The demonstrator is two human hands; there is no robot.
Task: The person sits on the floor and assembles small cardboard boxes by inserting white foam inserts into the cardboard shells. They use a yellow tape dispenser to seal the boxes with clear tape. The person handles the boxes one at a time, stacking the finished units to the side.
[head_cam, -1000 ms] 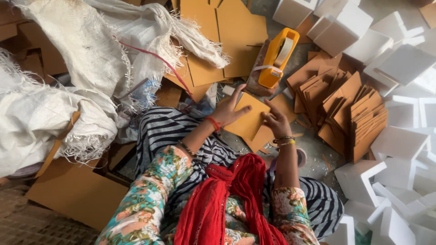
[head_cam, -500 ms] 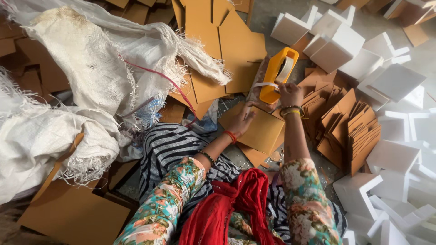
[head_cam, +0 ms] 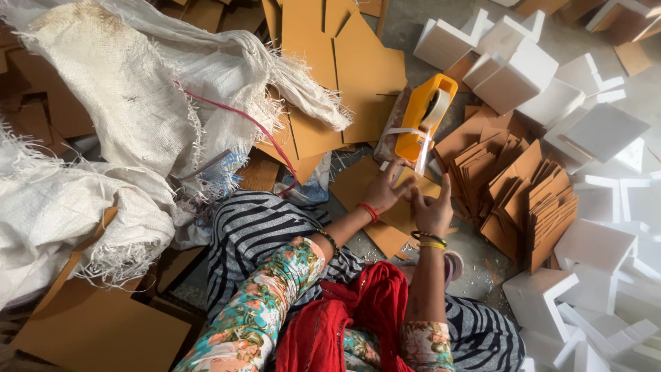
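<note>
- Nearest, at 6 o'clock: red scarf (head_cam: 358,317), floral sleeves and striped trousers (head_cam: 261,234) of the seated person.
- Left hand (head_cam: 384,189) at centre, fingers curled, pinching the free end of the white tape strip (head_cam: 406,132) against the cardboard sheet (head_cam: 358,186) on the lap.
- Right hand (head_cam: 432,210) just beside it at 3 o'clock, fingers pressed together and pointing up, thumb on the same sheet; grip on the tape cannot be told.
- Yellow tape dispenser (head_cam: 425,114) at 12 o'clock from the hands, standing on the floor, strip drawn from it toward the hands.
- Progress, as judged: tape pulled out, not yet cut or laid flat; sheet not yet folded.
- Stacks of small brown cardboard pieces (head_cam: 530,200) at 3 o'clock, unused.
- White foam corner blocks (head_cam: 523,69) from 1 to 5 o'clock, unwrapped.
- White woven sacks (head_cam: 124,89) at 9 to 11 o'clock; flat cardboard sheets (head_cam: 351,48) at 12 o'clock, farthest.
</note>
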